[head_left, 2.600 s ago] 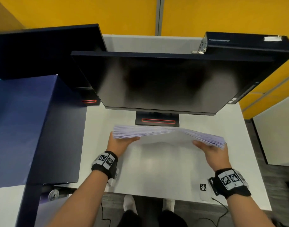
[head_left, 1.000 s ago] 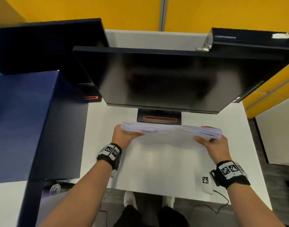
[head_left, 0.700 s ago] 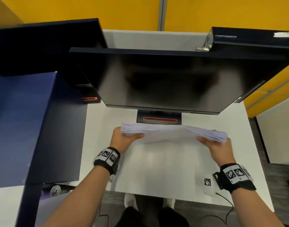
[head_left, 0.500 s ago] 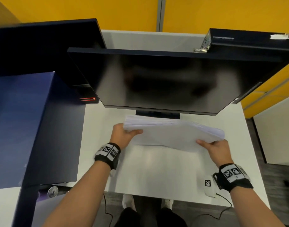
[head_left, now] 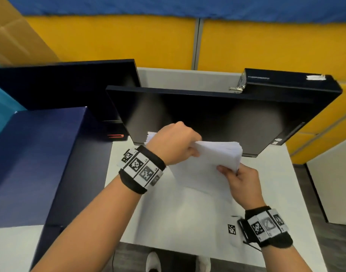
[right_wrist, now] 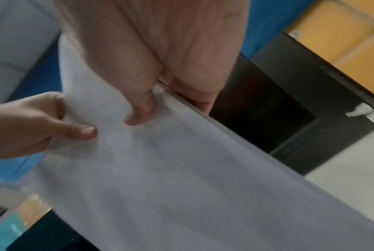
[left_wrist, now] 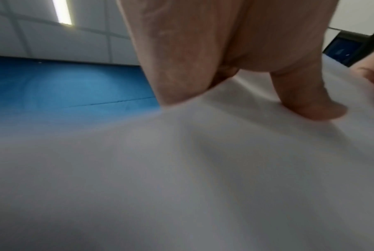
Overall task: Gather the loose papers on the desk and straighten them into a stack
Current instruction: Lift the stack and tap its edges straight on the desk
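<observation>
From the head camera: a sheaf of white papers (head_left: 213,163) is held up on end above the white surface (head_left: 276,185), near its far edge and just in front of the dark monitor (head_left: 217,118). The left hand (head_left: 176,143) curls over the sheaf's upper left part, thumb on the near face; the right hand (head_left: 241,183) pinches the lower right corner, thumb on the near face. Turning the sheets upright looks meant to let their edges be knocked level against the surface, a step not yet done: the right-hand edge of the sheaf is already fairly even, while a few sheet edges fan out behind the left hand. No other loose sheets show on the surface, so the gathering appears finished and only the squaring remains. A dark blue box (head_left: 36,163) stands at the left edge.

From the left wrist: the left thumb presses flat on the near face of the papers (left_wrist: 181,178), with the fingers hidden behind the sheaf, a clamp that keeps the top from splaying. The picture is blurred.

From the right wrist: the right hand (right_wrist: 151,71) grips the sheaf's edge, thumb on the near face of the papers (right_wrist: 171,178) and fingers wrapped behind; the left hand (right_wrist: 31,125) pinches the same face nearby. Two grips close together steady the sheaf, limp as it is.
</observation>
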### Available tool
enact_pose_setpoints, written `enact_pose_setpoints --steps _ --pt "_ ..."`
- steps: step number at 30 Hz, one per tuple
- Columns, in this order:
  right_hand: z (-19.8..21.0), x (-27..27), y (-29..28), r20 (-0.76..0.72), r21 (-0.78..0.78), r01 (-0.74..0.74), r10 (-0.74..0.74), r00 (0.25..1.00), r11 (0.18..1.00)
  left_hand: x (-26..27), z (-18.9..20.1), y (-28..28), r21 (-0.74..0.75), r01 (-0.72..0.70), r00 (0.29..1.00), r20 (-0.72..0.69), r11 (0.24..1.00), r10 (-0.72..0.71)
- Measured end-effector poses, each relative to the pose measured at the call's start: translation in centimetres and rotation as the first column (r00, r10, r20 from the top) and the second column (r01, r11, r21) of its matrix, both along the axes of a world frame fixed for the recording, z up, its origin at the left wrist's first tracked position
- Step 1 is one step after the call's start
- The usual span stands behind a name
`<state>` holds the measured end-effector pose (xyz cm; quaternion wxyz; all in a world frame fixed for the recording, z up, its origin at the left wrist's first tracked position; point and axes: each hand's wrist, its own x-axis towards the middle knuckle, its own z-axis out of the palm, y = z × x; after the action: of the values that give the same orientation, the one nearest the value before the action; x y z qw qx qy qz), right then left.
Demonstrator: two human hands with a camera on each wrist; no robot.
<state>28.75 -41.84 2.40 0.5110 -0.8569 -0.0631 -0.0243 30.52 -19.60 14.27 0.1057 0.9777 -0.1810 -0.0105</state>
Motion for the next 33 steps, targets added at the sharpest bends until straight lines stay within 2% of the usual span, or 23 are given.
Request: enact_pose_setpoints --steps 3,5,6,7,9,10,11,12,16,19,24,28,30,33 --pt "-1.3 -0.2 -0.5 -0.058 0.096 0.078 -0.072 0.996 0.992 -1.0 -1.8 2.5 -0.149 -0.035 0.995 0.084 0.988 0.048" --pt "-1.8 -0.3 -0.9 -0.107 0.115 0.101 -0.089 0.990 0.988 -1.9 -4.2 4.9 -0.292 -0.129 0.984 0.080 0.948 0.159" --pt "-2.0 -0.3 -1.1 -0.126 0.125 0.117 -0.101 0.987 0.985 -2.5 -5.7 5.8 -0.416 -0.204 0.971 0.030 0.886 0.238" --pt "-2.4 -0.4 -1.3 -0.148 0.140 0.134 -0.113 0.983 0.981 -2.9 -7.2 6.3 -0.547 -0.283 0.949 -0.042 0.788 0.311" --pt "-3.0 -0.4 -1.7 -0.197 0.170 0.169 -0.135 0.971 0.971 -3.5 -10.8 6.1 -0.746 -0.409 0.896 -0.216 0.526 0.389" --pt "-3.2 -0.3 -1.8 -0.209 0.178 0.181 -0.143 0.967 0.967 -3.6 -12.7 5.9 -0.789 -0.450 0.876 -0.299 0.418 0.379" --pt "-3.5 -0.2 -1.9 -0.217 0.179 0.188 -0.148 0.965 0.966 -3.7 -14.5 5.5 -0.805 -0.481 0.864 -0.369 0.348 0.341" --pt "-3.7 -0.2 -1.9 -0.226 0.180 0.191 -0.149 0.963 0.965 -3.9 -16.3 5.1 -0.800 -0.511 0.853 -0.429 0.315 0.297" --pt "-4.3 0.1 -2.5 -0.241 0.190 0.178 -0.130 0.962 0.965 -4.2 -21.6 3.7 -0.706 -0.602 0.798 -0.557 0.373 0.231" --pt "-4.6 0.0 -3.0 -0.241 0.195 0.171 -0.122 0.963 0.966 -4.0 -23.4 3.2 -0.673 -0.629 0.774 -0.587 0.388 0.236" --pt "-5.0 0.0 -3.2 -0.234 0.202 0.165 -0.116 0.965 0.965 -4.5 -24.1 2.7 -0.679 -0.648 0.761 -0.586 0.345 0.277" --pt "-4.8 0.6 -3.5 -0.243 0.214 0.173 -0.119 0.963 0.961 -4.7 -23.9 2.4 -0.698 -0.678 0.735 -0.635 0.232 0.238" --pt "-4.5 1.0 -3.7 -0.226 0.236 0.152 -0.098 0.969 0.960 -4.7 -23.2 2.6 -0.693 -0.678 0.735 -0.645 0.245 0.212" --pt "-3.3 0.6 -4.3 -0.242 0.256 0.092 -0.028 0.970 0.962 -5.1 -21.8 3.6 -0.685 -0.658 0.748 -0.644 0.312 0.162"
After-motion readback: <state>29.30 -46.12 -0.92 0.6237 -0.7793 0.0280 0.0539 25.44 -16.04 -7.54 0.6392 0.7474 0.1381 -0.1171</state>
